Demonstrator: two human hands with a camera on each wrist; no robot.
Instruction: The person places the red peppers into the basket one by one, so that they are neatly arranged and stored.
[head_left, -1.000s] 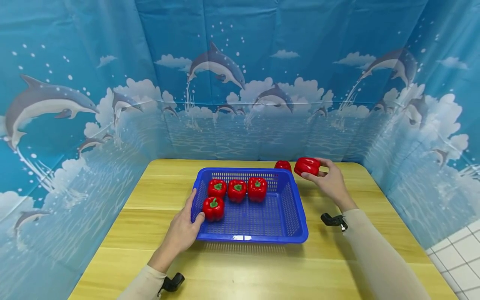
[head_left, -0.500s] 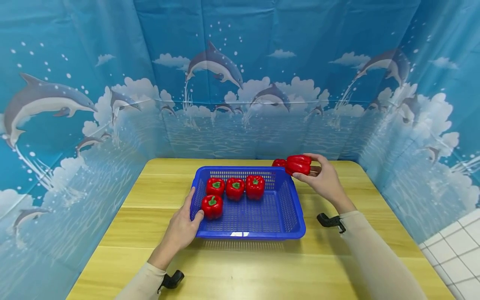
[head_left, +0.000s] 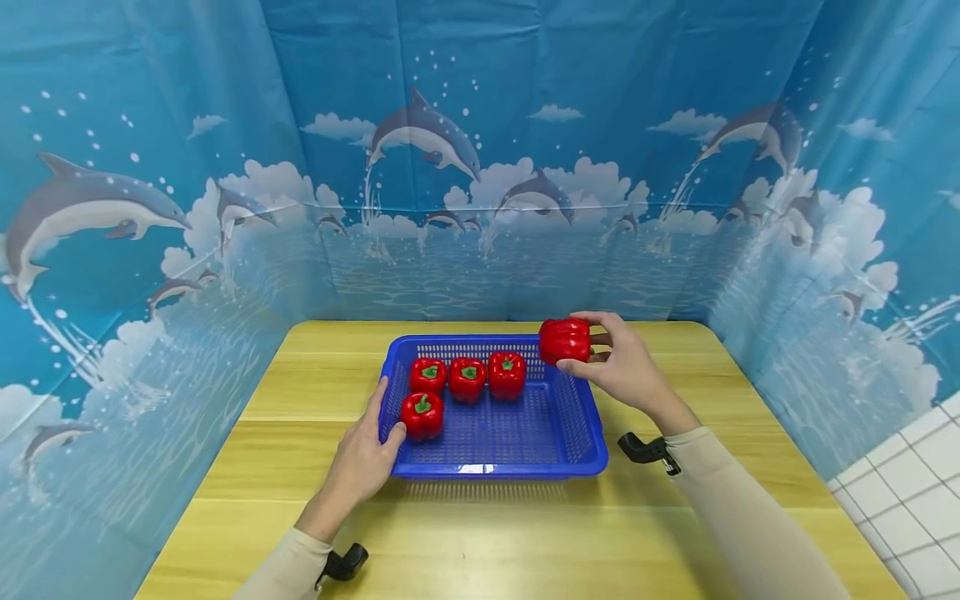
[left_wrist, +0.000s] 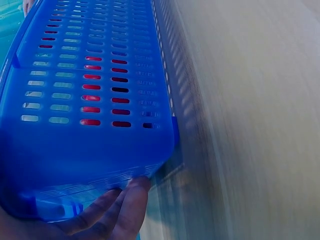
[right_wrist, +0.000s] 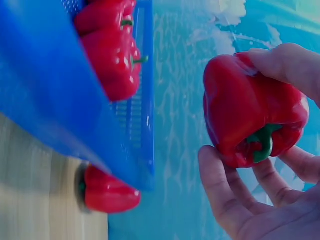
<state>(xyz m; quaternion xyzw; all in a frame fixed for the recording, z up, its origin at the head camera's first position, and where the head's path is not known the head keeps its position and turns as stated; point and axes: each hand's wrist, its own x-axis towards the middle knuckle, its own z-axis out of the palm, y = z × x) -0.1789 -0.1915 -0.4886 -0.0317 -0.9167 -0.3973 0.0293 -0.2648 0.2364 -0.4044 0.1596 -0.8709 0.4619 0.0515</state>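
Observation:
A blue plastic basket [head_left: 480, 469] stands on the table, with several red bell peppers inside, such as the front one [head_left: 422, 416], their green stems up. My left hand [head_left: 362, 458] grips the basket's left end, thumb over the rim; in the left wrist view its fingers [left_wrist: 134, 207] lie against the outer end wall. Above the basket's back right corner, my right hand [head_left: 626, 367] holds another red bell pepper [head_left: 564, 341] between thumb and fingers. That pepper [right_wrist: 250, 110] lies sideways, its green stem toward the palm in the right wrist view.
One more red bell pepper [right_wrist: 111, 191] lies on the table outside the basket, seen in the right wrist view; the head view hides it. The wooden table [head_left: 315, 358] ends at a blue dolphin-print curtain [head_left: 465, 275] behind and at the sides.
My right hand has carried its bell pepper leftward, from beside the basket to over its back right corner, covering the pepper behind in the head view. The left hand keeps its grip.

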